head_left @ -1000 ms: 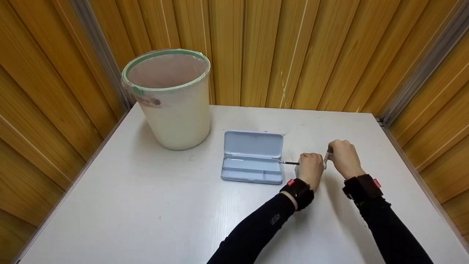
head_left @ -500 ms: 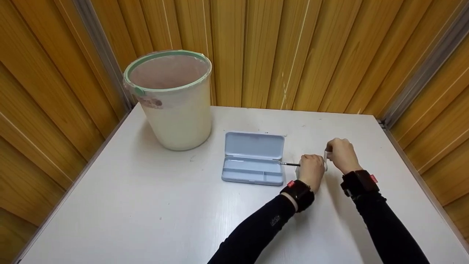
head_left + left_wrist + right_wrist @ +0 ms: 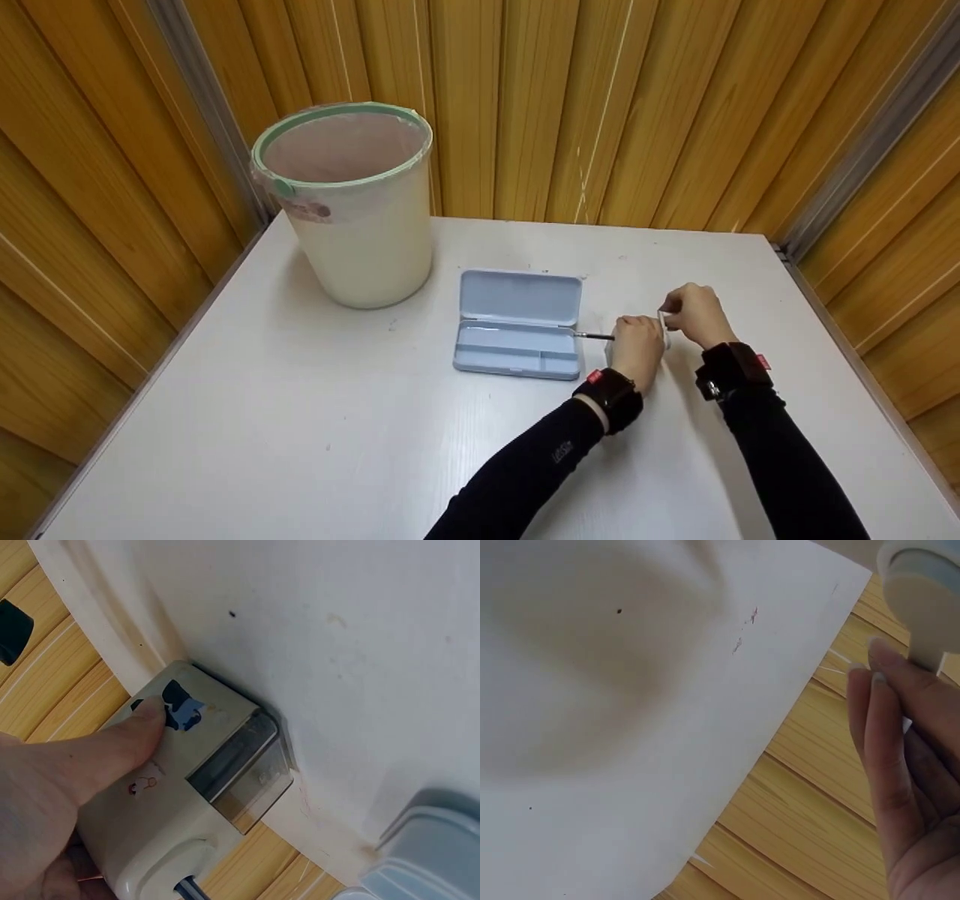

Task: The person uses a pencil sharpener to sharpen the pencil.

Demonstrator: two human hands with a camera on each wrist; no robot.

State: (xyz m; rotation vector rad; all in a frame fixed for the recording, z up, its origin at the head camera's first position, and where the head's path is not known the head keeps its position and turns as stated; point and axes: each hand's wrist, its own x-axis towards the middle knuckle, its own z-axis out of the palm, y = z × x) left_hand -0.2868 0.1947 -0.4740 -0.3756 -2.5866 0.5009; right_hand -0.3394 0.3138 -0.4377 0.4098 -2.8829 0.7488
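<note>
A cream hand-crank pencil sharpener (image 3: 176,772) with cartoon stickers and a clear shavings drawer lies under my left hand (image 3: 639,346). In the left wrist view the thumb presses its sticker-covered face, and the other fingers are partly hidden beneath. A dark pencil (image 3: 596,336) with a silvery end sticks out of the sharpener's front, pointing left to the case. At the opposite end, my right hand (image 3: 696,316) pinches the crank handle (image 3: 924,619) between thumb and fingertips. Most of the sharpener is hidden behind the left hand in the head view.
A light blue pencil case (image 3: 517,361) lies with its lid raised just left of the sharpener, near the pencil's end. A cream bin (image 3: 367,255) with a green rim and a clear liner stands at the back left of the white table (image 3: 300,420). Wood-patterned walls enclose the table.
My right hand has shifted slightly left and the crank has swung round with it. The left hand, sharpener and pencil keep nearly the same place.
</note>
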